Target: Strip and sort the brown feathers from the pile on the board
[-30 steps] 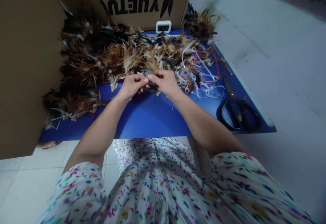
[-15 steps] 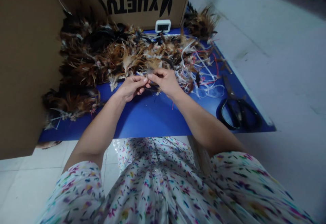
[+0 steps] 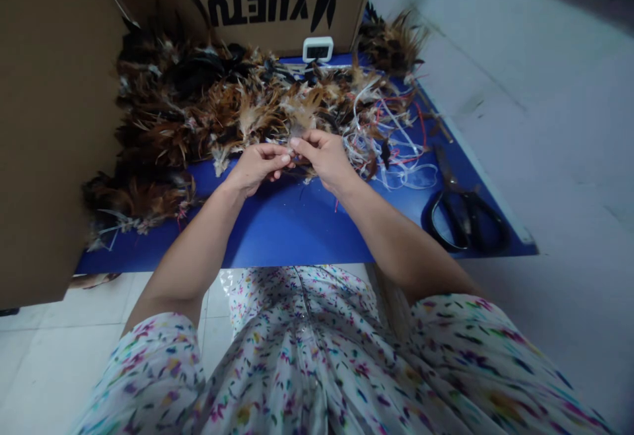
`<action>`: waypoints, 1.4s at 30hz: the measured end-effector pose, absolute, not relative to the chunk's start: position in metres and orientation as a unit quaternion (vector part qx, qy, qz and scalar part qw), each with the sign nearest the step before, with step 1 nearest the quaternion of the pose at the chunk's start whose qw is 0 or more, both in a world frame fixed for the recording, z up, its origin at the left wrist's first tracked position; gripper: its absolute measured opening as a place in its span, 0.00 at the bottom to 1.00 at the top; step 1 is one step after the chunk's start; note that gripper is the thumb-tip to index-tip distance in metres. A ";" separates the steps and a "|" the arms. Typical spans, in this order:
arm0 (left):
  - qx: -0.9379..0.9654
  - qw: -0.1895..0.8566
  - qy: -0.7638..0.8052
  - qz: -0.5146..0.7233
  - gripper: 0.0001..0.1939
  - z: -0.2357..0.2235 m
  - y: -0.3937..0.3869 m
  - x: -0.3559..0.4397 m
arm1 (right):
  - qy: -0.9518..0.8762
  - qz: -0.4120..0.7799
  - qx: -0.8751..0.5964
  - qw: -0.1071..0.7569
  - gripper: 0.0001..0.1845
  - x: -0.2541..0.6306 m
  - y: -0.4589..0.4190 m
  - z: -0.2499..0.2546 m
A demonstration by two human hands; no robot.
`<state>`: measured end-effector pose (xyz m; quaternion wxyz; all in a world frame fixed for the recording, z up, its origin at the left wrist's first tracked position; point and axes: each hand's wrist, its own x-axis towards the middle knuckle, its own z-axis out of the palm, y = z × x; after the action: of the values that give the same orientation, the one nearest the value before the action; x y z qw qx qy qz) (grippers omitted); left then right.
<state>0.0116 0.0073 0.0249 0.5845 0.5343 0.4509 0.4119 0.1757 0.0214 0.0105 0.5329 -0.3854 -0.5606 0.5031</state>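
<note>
Over the blue tabletop [image 3: 297,230], my two hands meet fingertip to fingertip. My right hand [image 3: 324,158] pinches a small brown feather tuft [image 3: 303,118] with grey fluff at its base; the tuft points away from me. Thumb and forefinger of my left hand [image 3: 260,167] are pressed together right beside that base, and what lies between them is too small to make out. Just beyond both hands spreads a wide heap of brown and black feathers [image 3: 218,105], tied in small bunches. Tangled white and red strings [image 3: 391,134] lie to the right of my right hand.
Black-handled scissors [image 3: 465,217] lie near the table's right corner. A cardboard box [image 3: 277,32] stands at the back, with a small white digital display [image 3: 317,49] before it. Brown cardboard [image 3: 49,125] walls the left side. Another feather bunch [image 3: 143,200] lies front left.
My right hand has shifted very slightly away from me, and the feather tuft shows more clearly above its fingertips. My left hand keeps its pinch almost in place.
</note>
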 end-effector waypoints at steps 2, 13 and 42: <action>0.543 0.574 0.454 0.412 0.17 0.024 0.008 0.012 | -0.564 0.494 -0.392 0.533 0.27 0.175 0.021 0.011; 0.559 0.558 0.449 0.417 0.19 0.020 0.010 0.012 | -0.578 0.486 -0.371 0.540 0.27 0.176 0.021 0.007; 0.569 0.548 0.466 0.398 0.17 0.023 0.010 0.009 | -0.611 0.434 -0.394 0.532 0.23 0.175 0.019 0.008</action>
<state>0.0087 0.0097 0.0228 0.5483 0.5690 0.4662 0.3978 0.1748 0.0190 0.0076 0.5323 -0.3938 -0.6109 0.4339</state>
